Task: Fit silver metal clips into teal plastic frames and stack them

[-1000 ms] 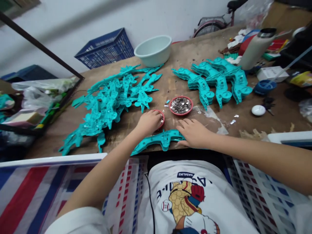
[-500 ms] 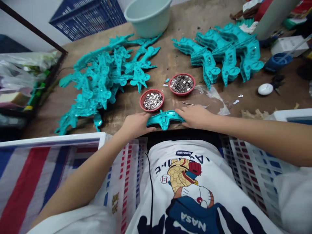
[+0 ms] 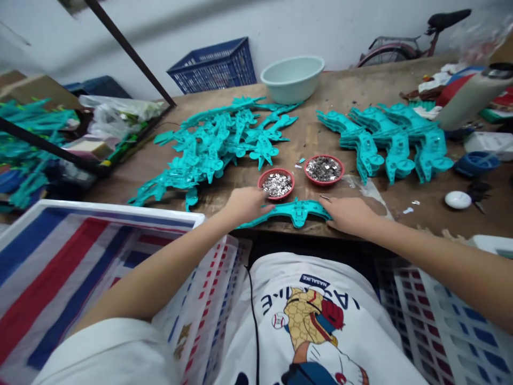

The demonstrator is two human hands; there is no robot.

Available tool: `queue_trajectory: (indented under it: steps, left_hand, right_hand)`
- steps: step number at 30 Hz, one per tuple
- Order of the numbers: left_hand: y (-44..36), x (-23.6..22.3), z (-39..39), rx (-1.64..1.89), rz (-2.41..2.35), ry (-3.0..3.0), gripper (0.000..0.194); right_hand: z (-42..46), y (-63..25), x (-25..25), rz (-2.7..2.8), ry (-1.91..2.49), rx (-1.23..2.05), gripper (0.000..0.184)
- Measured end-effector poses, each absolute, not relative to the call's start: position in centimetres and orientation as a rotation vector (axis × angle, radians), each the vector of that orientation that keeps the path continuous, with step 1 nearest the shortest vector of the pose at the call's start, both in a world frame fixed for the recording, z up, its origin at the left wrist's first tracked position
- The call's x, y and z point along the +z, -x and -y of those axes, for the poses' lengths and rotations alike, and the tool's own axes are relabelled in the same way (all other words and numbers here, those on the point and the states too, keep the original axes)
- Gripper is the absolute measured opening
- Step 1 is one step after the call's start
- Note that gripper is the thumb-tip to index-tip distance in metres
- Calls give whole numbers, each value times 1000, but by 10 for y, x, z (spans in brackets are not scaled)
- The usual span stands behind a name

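A turquoise plastic part (image 3: 298, 213), wing-shaped with a ribbed middle, lies at the table's front edge. My right hand (image 3: 347, 215) is closed on its right end. The tip of a thin metal tool (image 3: 325, 198) shows beside the right fingers; whether they hold it I cannot tell. My left hand (image 3: 249, 206) is over the part's left wing, fingertips at the near-left rim of a red basket (image 3: 260, 182) of small metal pieces (image 3: 276, 185). Its thumb and fingers look apart, though the fingertips are partly hidden. Another red basket (image 3: 306, 170) of metal pieces stands behind.
A heap of turquoise parts (image 3: 216, 144) lies left; stacked ones (image 3: 385, 139) lie right. At the back are a pale basin (image 3: 292, 80) and a blue crate (image 3: 214, 67). A white egg-shaped object (image 3: 458, 200) lies right. White crates (image 3: 192, 219) flank my body.
The view has tilted up and turned left. My left hand has left the part's left end and shifted toward the nearer basket. The right hand stays at the right end.
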State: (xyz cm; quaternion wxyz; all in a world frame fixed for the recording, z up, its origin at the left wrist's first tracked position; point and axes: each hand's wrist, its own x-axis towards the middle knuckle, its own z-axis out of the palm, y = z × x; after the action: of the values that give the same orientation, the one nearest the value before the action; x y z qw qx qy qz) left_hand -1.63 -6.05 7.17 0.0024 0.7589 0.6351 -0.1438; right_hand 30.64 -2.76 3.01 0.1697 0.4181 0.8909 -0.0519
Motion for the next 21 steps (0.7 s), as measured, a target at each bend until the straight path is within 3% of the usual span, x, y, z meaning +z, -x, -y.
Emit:
queue_trajectory:
  steps: [4,7,15,21]
  left_hand:
    - [80,111,9,-9,-2394,-2196,42]
    - [126,121,-38,212,-2580,-2014,60]
    - [155,98,-126,170,-2579,-1848,73]
    - [170,97,-138,259,-2519,-1805,66]
  right_hand:
    - [26,-305,38,-2544,-1196,-124,77]
    - [22,-307,44,-2576,-1216,-118,74]
    - [-6,-335,22,-2561,-1246,-371,69]
    - [-15,-344,26,-2645,-1223,-623,67]
